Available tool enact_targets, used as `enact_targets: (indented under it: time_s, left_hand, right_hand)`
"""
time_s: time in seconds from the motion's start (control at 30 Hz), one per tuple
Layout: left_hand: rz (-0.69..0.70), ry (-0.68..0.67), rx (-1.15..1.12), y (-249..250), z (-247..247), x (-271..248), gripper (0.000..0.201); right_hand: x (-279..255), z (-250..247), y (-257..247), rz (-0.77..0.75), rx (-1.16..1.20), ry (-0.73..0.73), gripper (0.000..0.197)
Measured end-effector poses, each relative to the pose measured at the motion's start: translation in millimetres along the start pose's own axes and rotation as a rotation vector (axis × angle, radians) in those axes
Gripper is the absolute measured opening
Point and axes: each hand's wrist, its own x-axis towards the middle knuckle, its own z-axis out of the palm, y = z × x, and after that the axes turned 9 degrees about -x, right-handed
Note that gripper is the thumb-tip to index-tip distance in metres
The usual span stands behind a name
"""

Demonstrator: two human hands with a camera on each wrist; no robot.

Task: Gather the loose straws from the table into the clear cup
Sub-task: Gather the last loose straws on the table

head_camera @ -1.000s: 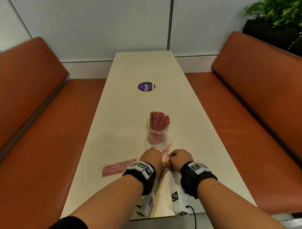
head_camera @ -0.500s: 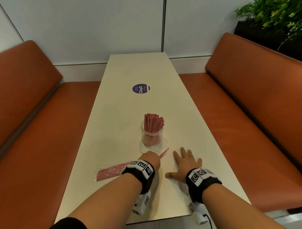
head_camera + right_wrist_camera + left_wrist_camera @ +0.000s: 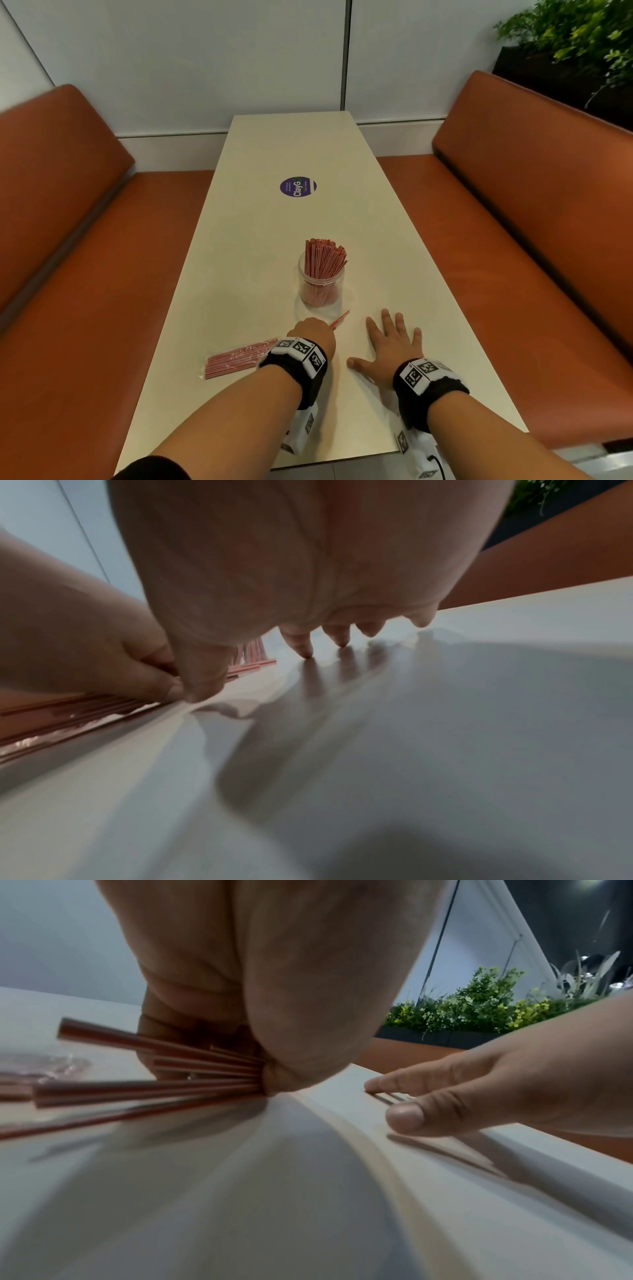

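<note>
left hand [image 3: 313, 334] pinching a small fan of loose straws [image 3: 147, 1074] low on the table [image 3: 239, 274], just near of the clear cup [image 3: 320, 286] (already packed full). right hand [image 3: 390, 346] flat, fingers spread, holding nothing. wrapped bundle [image 3: 236, 358] lying at left. light, thin, slick, likely to splay; best pinched mid-length, tight, then dropped in end-first.

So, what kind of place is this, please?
Probably a café or canteen booth: a long table between two orange padded benches, a round purple sticker on it, and a clear cup full of straws.
</note>
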Motion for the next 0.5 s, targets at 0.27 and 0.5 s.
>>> enact_targets:
  time_s: [0.27,0.5]
  left_hand:
    - [0.065,0.029,-0.026,1.6,2.6,-1.4,0.032]
    - [0.050,-0.008,-0.078,-1.0,1.3,4.1,0.033]
  right_hand:
    - [10.4,-9.7,-5.9,-0.011,0.052,0.083,0.089]
    - [8.7,-9.1,-10.7,-0.037,0.105,0.121,0.079]
